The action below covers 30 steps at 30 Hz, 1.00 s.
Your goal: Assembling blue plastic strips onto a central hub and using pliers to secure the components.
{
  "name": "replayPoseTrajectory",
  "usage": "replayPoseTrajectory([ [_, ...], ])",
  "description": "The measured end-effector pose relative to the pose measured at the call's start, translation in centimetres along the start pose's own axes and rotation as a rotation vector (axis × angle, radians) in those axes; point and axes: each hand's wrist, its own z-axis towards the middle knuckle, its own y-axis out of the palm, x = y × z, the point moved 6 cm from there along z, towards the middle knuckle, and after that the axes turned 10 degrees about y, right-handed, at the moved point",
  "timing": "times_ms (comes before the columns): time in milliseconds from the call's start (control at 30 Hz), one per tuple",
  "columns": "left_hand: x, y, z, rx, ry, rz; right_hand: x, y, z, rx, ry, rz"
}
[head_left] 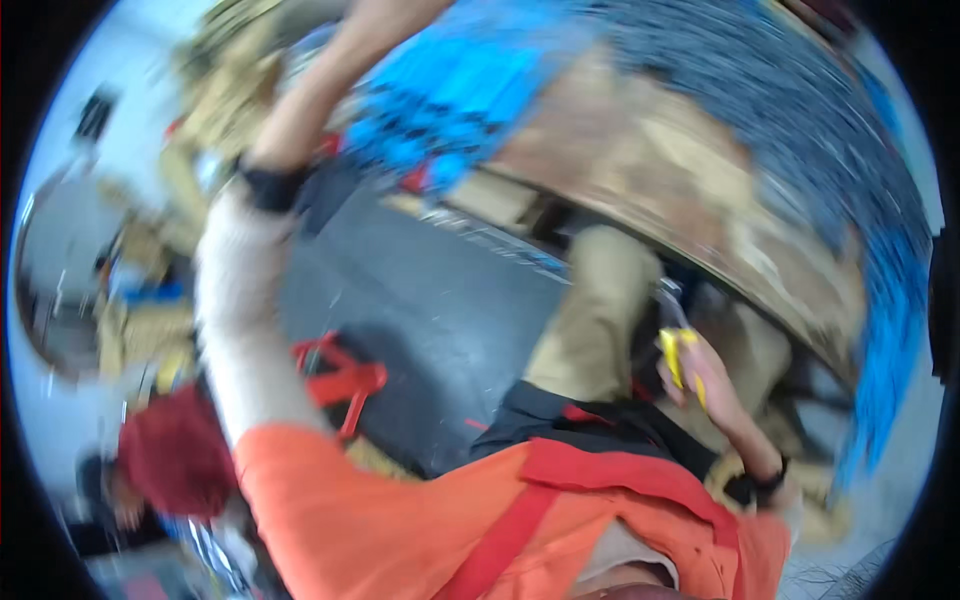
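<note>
My left arm stretches up toward the far left, and my left hand (pixel 393 14) is cut off by the upper edge near a spread of bright blue strips (pixel 450 85); its fingers are out of view. Low at the right, in front of my knees, my right hand (pixel 712 378) is closed around a yellow-handled tool (pixel 678 352) with two handle parts and a shiny metal end pointing away from me. Motion blur hides the tool's exact kind. It is held below the edge of a worn brown worktable (pixel 610 140), apart from the blue strips.
Dark grey-blue strands (pixel 760 105) cover the table's far right, and blue strands (pixel 885 370) hang over its side. A red frame (pixel 345 380) stands on the dark floor (pixel 430 300) at left. A person in a dark red cap (pixel 180 450) is at the lower left.
</note>
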Motion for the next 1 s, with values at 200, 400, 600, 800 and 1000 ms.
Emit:
replayPoseTrajectory([
  [200,23.6,10.8,-3.4,-0.438,0.150,-0.486,-3.9,-6.0,-7.4,0.582,-0.272,-0.662],
  [400,35.5,26.0,-7.2,-0.559,0.261,-1.001,-1.3,-19.0,-14.9,1.185,-0.201,-1.038],
  [600,39.9,33.0,-6.5,-0.698,0.210,-1.185,-4.7,-25.1,-14.8,1.097,-0.549,-1.334],
  [800,37.6,36.4,-3.8,-0.600,-0.010,-1.225,-9.6,-41.2,-13.2,1.466,-0.556,-1.309],
  [1000,36.6,37.9,-3.4,-0.657,-0.013,-1.238,-13.1,-50.3,-9.7,1.555,-0.201,-1.374],
])
